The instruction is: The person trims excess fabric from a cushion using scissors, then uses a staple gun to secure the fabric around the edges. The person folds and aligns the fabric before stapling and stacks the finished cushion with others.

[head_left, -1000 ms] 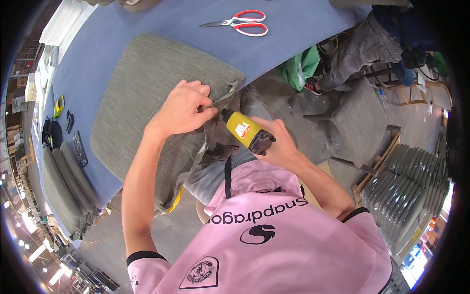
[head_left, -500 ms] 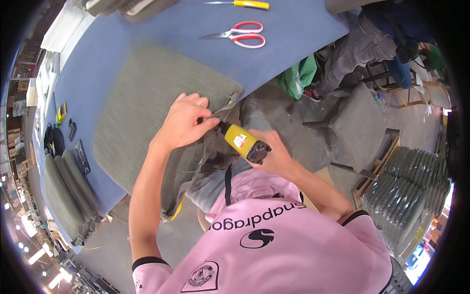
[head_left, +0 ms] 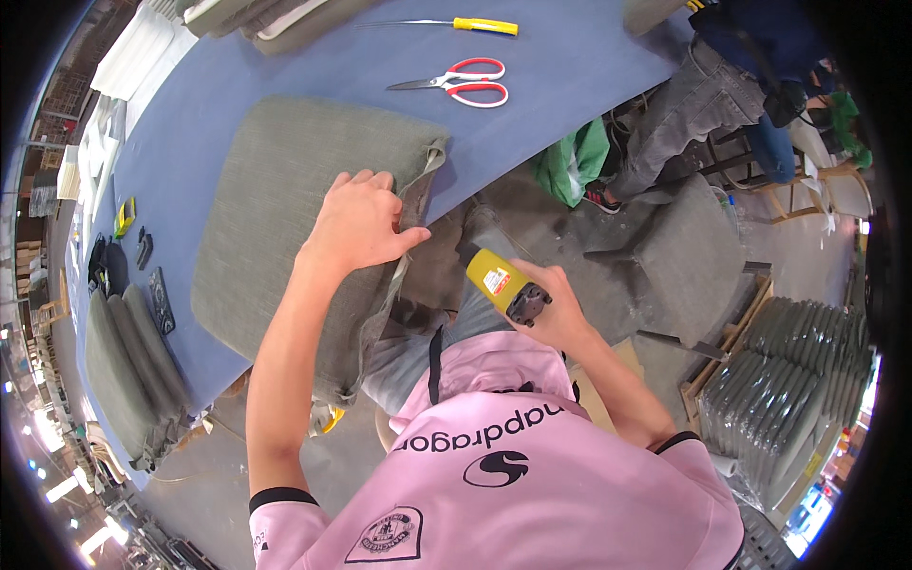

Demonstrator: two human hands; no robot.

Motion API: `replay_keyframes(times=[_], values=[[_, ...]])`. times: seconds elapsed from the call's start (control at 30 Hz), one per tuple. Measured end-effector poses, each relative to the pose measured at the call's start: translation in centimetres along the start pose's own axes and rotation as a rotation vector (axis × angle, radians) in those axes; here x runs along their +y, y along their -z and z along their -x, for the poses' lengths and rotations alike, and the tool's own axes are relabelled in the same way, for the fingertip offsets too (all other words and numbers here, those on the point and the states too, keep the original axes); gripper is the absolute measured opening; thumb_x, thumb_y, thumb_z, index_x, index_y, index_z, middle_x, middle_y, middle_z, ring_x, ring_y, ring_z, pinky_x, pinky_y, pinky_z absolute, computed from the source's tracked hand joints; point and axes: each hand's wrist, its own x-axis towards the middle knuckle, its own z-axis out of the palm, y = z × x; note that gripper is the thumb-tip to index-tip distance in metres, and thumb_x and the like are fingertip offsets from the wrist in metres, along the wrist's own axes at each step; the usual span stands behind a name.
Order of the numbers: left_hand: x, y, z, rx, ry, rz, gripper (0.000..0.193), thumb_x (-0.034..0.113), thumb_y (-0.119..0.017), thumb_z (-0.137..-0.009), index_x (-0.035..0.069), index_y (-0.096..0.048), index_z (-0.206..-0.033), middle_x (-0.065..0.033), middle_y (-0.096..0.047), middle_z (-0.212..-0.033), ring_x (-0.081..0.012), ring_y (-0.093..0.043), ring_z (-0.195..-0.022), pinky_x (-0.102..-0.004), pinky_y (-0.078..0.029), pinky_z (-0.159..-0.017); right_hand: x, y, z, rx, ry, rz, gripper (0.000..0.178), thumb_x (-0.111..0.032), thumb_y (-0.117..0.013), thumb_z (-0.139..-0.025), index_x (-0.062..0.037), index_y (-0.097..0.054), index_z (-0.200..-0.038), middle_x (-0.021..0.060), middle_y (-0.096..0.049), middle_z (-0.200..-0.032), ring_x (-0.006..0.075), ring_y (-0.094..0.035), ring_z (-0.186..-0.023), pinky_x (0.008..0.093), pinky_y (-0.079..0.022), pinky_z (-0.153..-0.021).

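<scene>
A grey-green fabric-covered seat cushion (head_left: 285,190) lies at the edge of the blue table, its loose fabric rim turned toward me. My left hand (head_left: 356,223) rests on the cushion's near right edge. Its fingers are bent on the fabric, and the thumb sticks out past the rim, apart from the fingers. In my right hand (head_left: 558,309) is a yellow-and-black staple gun (head_left: 497,279), its dark nose pointing up and left toward the cushion, a short gap away. My palm and the tool's top hide its grip.
Red-and-white scissors (head_left: 475,83) and a yellow-handled screwdriver (head_left: 484,26) lie on the blue table (head_left: 560,85). Several covered cushions (head_left: 123,370) stand at left, near a yellow tape measure (head_left: 124,218). A grey chair (head_left: 693,256), wrapped stacked cushions (head_left: 798,370) and another person's legs (head_left: 684,104) are at right.
The staple gun has drawn away from the cushion's rim, to the right and slightly down. My left thumb has come off the fabric edge. The cushion has shifted slightly.
</scene>
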Motion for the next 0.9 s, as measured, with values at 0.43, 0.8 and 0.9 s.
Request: replay_keyframes(times=[0.43, 0.8, 0.9], values=[[3.2, -3.5, 2.3, 0.52, 0.12, -0.029, 0.028, 0.024, -0.085, -0.089, 0.003, -0.069, -0.081, -0.0162, -0.063, -0.131, -0.043, -0.056, -0.139, -0.0575, -0.04, -0.119, 0.1, -1.5, -3.0, -0.023, 0.036, -0.025, 0.054, -0.007, -0.087, -0.072, -0.0024, -0.073, -0.123, 0.0243, -0.073, -0.094, 0.0488, -0.067, -0.086, 0.0468, -0.056, -0.074], [0.2, -4.3, 2.2, 0.469, 0.14, 0.083, 0.024, 0.021, -0.083, -0.096, 0.005, -0.069, -0.086, -0.0062, -0.076, -0.138, -0.0374, -0.069, -0.136, -0.0534, -0.058, -0.115, 0.2, -1.8, -6.4, -0.131, 0.045, -0.048, 0.06, -0.009, -0.09, -0.069, -0.0034, -0.072, -0.125, 0.0246, -0.074, -0.093, 0.0497, -0.069, -0.089, 0.047, -0.057, -0.074], [0.1, -4.5, 2.0, 0.482, 0.156, 0.096, 0.023, 0.02, -0.084, -0.096, 0.006, -0.069, -0.085, -0.0057, -0.078, -0.135, -0.0355, -0.071, -0.135, -0.052, -0.059, -0.115, 0.6, -2.0, -7.3, -0.146, 0.059, -0.049, 0.06, -0.009, -0.09, -0.068, -0.0035, -0.072, -0.124, 0.0252, -0.075, -0.093, 0.05, -0.069, -0.089, 0.0477, -0.057, -0.074]])
